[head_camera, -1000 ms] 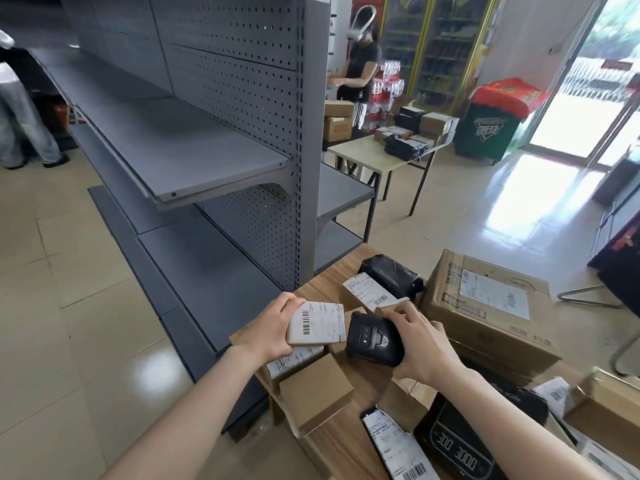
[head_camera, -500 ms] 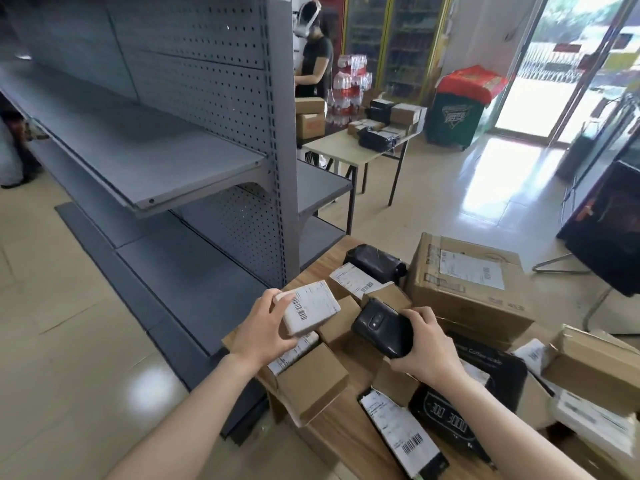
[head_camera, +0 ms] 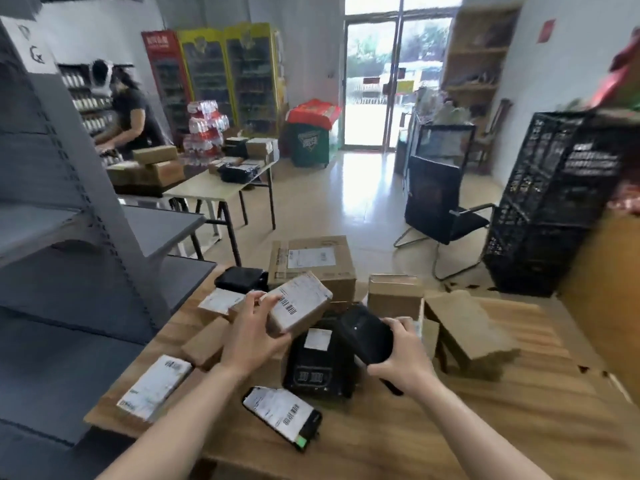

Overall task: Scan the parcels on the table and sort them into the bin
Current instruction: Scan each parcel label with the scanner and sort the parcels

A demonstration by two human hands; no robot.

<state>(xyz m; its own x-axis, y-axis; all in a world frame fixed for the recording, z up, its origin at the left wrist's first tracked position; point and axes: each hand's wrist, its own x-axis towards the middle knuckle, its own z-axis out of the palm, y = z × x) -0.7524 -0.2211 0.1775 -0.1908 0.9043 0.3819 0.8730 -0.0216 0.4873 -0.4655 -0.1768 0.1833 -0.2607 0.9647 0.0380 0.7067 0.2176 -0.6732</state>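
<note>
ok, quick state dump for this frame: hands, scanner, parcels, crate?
left hand: gripping the small labelled parcel, lifted and tilted, barcode up
right hand: closed on the black scanner, held above the table
large cardboard box: sealed, resting on the table
black pouch parcel: lying flat, label up
white parcel: lying flat at the table's left edge
black crate: standing at right, contents unclear

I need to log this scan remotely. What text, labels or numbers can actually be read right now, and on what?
None reads clearly; the frame is motion-blurred.
Small parcel in left hand: barcode label, digits blurred.
Scanner in right hand: no visible text.
Large carton: label print too small.
Black parcel: white characters, unreadable.
Black crate: white lettering, blurred.
</note>
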